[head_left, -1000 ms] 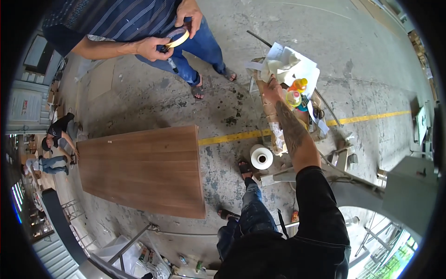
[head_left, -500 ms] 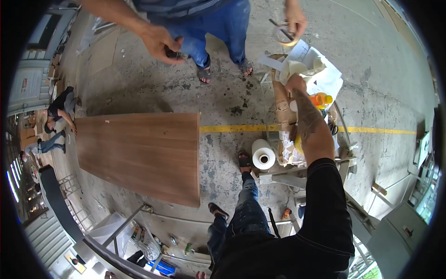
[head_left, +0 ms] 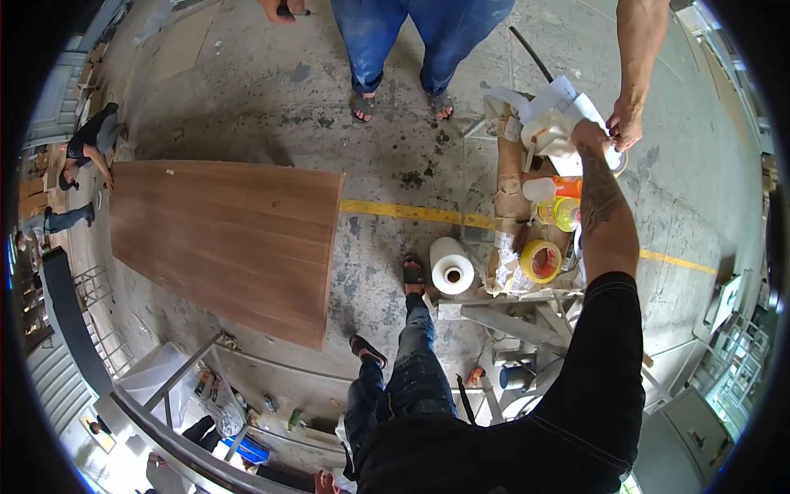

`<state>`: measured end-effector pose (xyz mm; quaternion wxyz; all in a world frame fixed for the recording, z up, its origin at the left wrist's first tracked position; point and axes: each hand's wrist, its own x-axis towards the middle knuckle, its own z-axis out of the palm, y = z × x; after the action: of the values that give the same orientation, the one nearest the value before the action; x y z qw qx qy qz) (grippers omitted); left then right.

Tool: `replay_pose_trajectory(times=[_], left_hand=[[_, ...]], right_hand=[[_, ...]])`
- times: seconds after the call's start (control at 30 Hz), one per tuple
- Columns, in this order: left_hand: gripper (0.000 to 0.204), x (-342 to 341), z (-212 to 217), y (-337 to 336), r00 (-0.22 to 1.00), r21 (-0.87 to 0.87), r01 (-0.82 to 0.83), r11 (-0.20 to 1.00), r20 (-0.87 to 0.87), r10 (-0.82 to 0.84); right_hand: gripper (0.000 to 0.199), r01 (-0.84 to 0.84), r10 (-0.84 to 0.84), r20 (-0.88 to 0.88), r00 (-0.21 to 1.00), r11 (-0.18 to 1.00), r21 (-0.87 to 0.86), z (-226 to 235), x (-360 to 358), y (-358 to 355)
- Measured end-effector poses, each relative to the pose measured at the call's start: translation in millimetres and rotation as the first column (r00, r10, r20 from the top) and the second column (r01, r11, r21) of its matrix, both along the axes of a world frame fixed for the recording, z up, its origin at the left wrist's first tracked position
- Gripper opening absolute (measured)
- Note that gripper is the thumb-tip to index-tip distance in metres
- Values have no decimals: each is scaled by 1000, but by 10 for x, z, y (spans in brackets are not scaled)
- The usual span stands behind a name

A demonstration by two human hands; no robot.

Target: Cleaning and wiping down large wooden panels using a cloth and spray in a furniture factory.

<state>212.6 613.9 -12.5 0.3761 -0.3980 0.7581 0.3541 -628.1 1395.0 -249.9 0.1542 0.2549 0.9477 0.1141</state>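
My right hand [head_left: 590, 137] reaches over the cluttered stand at the right. It looks closed beside crumpled white wrapping [head_left: 550, 136] and papers [head_left: 586, 109]; what lies in its fingers is hidden. Just beyond it, a co-worker's hand [head_left: 627, 125] holds a partly hidden tape roll [head_left: 621, 163] near my fingertips. Below my forearm are an orange bottle [head_left: 566, 188], a yellow-green bottle [head_left: 565, 214] and a roll of yellow tape [head_left: 541, 260]. Only some fingers of my left hand [head_left: 326, 482] show at the lower edge, so its grip is unclear.
A large brown wood panel [head_left: 226, 243] fills the left middle, with a person [head_left: 92, 146] bending at its far end. A white roll of film [head_left: 452, 265] stands on the floor by my foot. Metal frames [head_left: 169, 387] lie at the lower left. A co-worker in blue trousers [head_left: 420, 37] stands ahead.
My right hand has moved right across the papers, uncovering the yellow tape and bottles. The co-worker has shifted right and lowered the tape roll toward the stand.
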Motion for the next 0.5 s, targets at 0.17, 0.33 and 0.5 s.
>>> replay_pose_trajectory(times=[0.17, 0.33, 0.5], left_hand=[[49, 97, 73, 28, 980, 64, -190, 980, -41, 192], [53, -493, -622, 110, 791, -48, -600, 799, 115, 601], [54, -414, -608, 108, 795, -36, -606, 795, 16, 607]], right_hand=[[16, -73, 80, 338, 938, 997, -32, 475, -194, 35], [39, 597, -341, 589, 733, 738, -316, 1321, -618, 685], [55, 65, 20, 161, 987, 860, -506, 1861, 86, -510]])
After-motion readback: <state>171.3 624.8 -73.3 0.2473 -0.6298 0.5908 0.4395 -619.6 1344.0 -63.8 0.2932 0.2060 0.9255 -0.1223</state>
